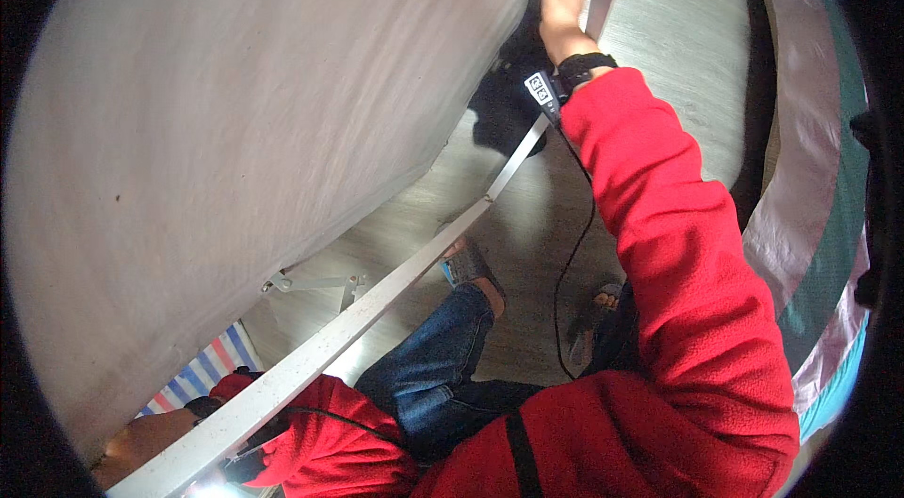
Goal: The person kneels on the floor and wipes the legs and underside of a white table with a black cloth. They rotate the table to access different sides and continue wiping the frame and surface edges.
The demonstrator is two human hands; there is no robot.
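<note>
We see a large, pale, flat panel (264, 103) filling the upper left, and a long, straight white bar (377, 300) slanting across grey wood-grain flooring (508, 244). Our right hand (563, 4) stretches forward, blurred; our left hand (127, 456) is dim, partly behind the bar. We cannot tell how open either grip is or what it holds.

The red fleece-sleeved right arm (678, 187) stretches toward one o'clock, its bare right hand (562, 4) slightly blurred. The bare left hand (146, 437) lies toward eight o'clock (partly hidden).
</note>
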